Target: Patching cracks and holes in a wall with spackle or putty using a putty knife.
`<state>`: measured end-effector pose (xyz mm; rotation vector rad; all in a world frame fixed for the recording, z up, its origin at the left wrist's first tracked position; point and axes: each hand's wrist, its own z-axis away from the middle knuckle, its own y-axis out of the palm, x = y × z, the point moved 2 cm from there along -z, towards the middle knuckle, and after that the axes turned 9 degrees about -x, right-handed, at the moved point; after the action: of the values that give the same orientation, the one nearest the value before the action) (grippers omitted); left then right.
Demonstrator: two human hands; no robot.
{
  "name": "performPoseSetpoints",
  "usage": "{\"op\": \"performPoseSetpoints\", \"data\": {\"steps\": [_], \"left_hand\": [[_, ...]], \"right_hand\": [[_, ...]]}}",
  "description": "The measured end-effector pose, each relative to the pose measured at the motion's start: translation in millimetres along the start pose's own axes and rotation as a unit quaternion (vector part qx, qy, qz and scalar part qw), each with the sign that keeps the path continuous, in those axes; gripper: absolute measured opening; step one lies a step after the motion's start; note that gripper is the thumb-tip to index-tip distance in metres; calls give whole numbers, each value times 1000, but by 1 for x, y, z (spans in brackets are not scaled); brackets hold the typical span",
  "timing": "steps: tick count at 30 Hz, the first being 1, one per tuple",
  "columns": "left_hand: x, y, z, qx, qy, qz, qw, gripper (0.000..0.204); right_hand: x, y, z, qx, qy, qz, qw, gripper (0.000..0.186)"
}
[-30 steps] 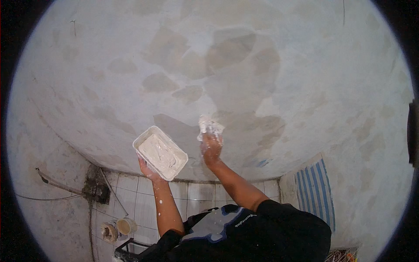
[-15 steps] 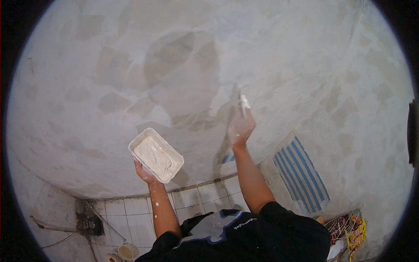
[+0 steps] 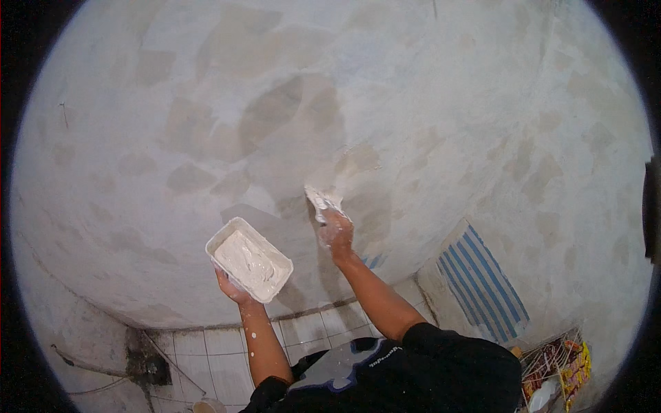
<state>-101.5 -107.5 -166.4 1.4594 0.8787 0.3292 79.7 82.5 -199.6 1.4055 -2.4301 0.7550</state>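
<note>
My left hand (image 3: 231, 286) holds up a white rectangular tray (image 3: 248, 259) filled with wet white plaster, gripping it from underneath. My right hand (image 3: 335, 233), smeared with plaster, grips a flat putty blade (image 3: 322, 200) and presses it against the wall (image 3: 289, 103). The wall is grey-white with several darker damp patches. The blade sits just right of the tray, at about the same height, and touches the wall surface.
White floor tiles (image 3: 213, 351) run along the wall's base. A dark drain and thin pipes (image 3: 148, 365) lie at the lower left. A blue-and-white striped cloth (image 3: 482, 282) hangs at the right. A rack of colourful packets (image 3: 558, 365) stands at the lower right.
My right hand has drawn the blade down and left along the wall, closer to the tray. The view has shifted, and the tray stays held up in my left hand.
</note>
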Motion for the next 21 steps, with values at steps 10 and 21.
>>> {"op": "performPoseSetpoints", "data": {"steps": [10, 21], "left_hand": [[3, 2, 2, 17, -42, 30, 999, 58], [0, -13, 4, -28, -28, -3, 999, 59]], "right_hand": [[-114, -69, -74, -313, 404, -163, 844, 25], [54, -55, -111, -116, 218, 18, 969, 31]]}}
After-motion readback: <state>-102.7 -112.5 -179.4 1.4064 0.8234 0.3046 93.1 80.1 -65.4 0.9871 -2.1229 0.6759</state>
